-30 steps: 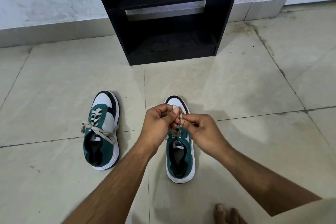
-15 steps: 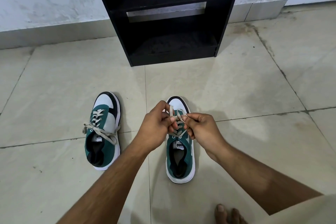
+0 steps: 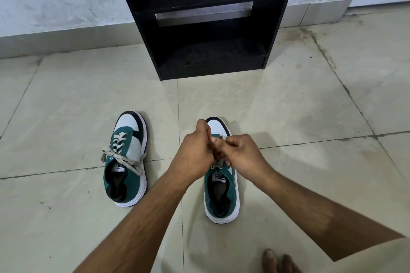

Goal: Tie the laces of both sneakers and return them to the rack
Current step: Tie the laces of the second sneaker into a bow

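Two green, white and black sneakers stand on the floor tiles, toes pointing at the rack. The left sneaker (image 3: 126,159) has its grey laces tied in a bow lying across its tongue. Over the lacing of the right sneaker (image 3: 221,193) my left hand (image 3: 195,153) and my right hand (image 3: 241,153) press together, each pinching the grey laces (image 3: 218,164), which mostly vanish inside the fingers. The black shoe rack (image 3: 206,20) stands against the wall beyond the sneakers, its lower shelves bare.
Pale floor tiles (image 3: 77,99) with dark grout lines spread all around. A white wall with a grey skirting (image 3: 55,37) runs behind the rack. My bare toes (image 3: 277,261) show at the bottom edge, right of centre.
My hands have closed tighter together over the right sneaker's laces; the loop seen held up between the fingers earlier is now hidden. The left sneaker has not moved.
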